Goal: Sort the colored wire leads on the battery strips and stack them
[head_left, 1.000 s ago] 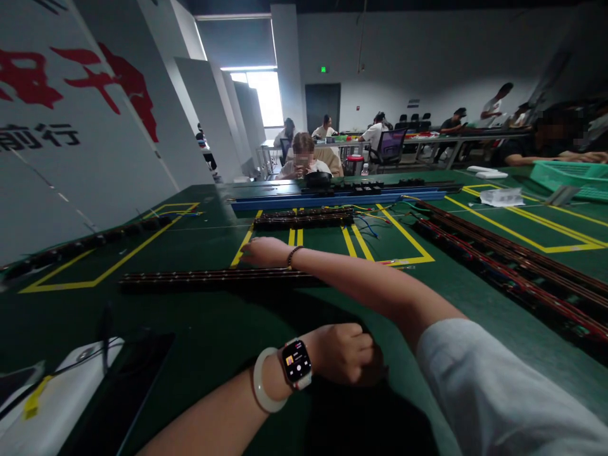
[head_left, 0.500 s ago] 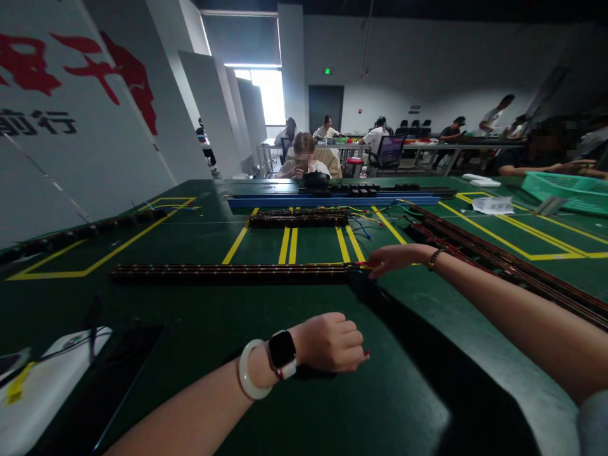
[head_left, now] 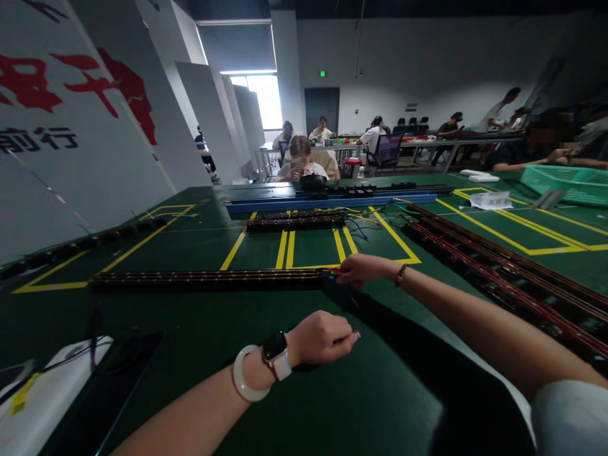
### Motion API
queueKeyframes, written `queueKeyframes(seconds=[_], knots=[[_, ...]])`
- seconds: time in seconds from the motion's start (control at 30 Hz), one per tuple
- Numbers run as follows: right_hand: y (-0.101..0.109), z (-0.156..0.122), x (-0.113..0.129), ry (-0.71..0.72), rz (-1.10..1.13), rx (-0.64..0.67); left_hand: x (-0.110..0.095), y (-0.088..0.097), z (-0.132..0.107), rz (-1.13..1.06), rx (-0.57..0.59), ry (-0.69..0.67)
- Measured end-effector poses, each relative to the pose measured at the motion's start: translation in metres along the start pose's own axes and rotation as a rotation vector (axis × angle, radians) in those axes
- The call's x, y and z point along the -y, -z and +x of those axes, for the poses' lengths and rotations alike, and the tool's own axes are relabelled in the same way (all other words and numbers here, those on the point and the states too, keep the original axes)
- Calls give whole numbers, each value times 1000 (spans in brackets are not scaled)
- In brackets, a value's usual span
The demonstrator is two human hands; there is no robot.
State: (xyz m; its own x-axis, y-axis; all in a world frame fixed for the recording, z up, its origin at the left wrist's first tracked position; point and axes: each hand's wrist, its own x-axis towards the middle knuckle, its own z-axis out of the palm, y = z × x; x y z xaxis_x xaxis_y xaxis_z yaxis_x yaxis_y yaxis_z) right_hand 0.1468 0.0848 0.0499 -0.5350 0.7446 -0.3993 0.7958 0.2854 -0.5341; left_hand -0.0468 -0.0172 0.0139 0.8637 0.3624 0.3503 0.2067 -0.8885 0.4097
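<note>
A long dark strip with copper-coloured lines (head_left: 204, 277) lies crosswise on the green table. My right hand (head_left: 360, 271) is at its right end, closed on the wires (head_left: 335, 270) that come out there; red and yellow ones show beside the fingertips. Nearer to me, my left hand (head_left: 325, 337) hovers low over or rests on the tabletop, apart from the strip. Its fingers are curled in, and a small red spot shows at one fingertip. Whether anything is inside that hand is hidden.
Farther back lies a shorter bundle of dark strips (head_left: 297, 220) with loose coloured wires, before a blue rail (head_left: 332, 202). More long strips (head_left: 513, 272) run along the right. A green basket (head_left: 570, 183) stands far right. A white device (head_left: 52, 392) sits front left. Several people work beyond.
The long strip has slid to the left, and my right hand has moved left with its wires. My left hand has shifted slightly left and turned a little, its fingers still curled.
</note>
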Motion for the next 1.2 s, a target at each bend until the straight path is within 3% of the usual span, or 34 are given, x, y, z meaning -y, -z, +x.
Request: queueKeyframes(seconds=[0.17, 0.33, 0.5, 0.7, 0.83, 0.97, 1.07, 1.2], knots=[[-24, 10, 37, 138, -107, -158, 1, 2, -1, -192, 19, 225], [-22, 0, 37, 155, -108, -320, 5, -3, 2, -671, 17, 595], [-17, -2, 21, 100, -24, -176, 11, -3, 8, -1033, -74, 868], [-18, 1, 8, 125, 150, -34, 8, 15, 6, -1223, -49, 1098], [-20, 5, 3, 116, 371, 145, 9, 16, 6, -1200, -104, 1107], [-20, 6, -1, 128, 480, 323, 13, 8, 7, -1151, -265, 1050], [-18, 7, -2, 143, 467, 359, 14, 4, 6, -1150, -363, 1030], [-17, 4, 0, 198, 347, 324, 10, 6, 7, -1143, -404, 1011]])
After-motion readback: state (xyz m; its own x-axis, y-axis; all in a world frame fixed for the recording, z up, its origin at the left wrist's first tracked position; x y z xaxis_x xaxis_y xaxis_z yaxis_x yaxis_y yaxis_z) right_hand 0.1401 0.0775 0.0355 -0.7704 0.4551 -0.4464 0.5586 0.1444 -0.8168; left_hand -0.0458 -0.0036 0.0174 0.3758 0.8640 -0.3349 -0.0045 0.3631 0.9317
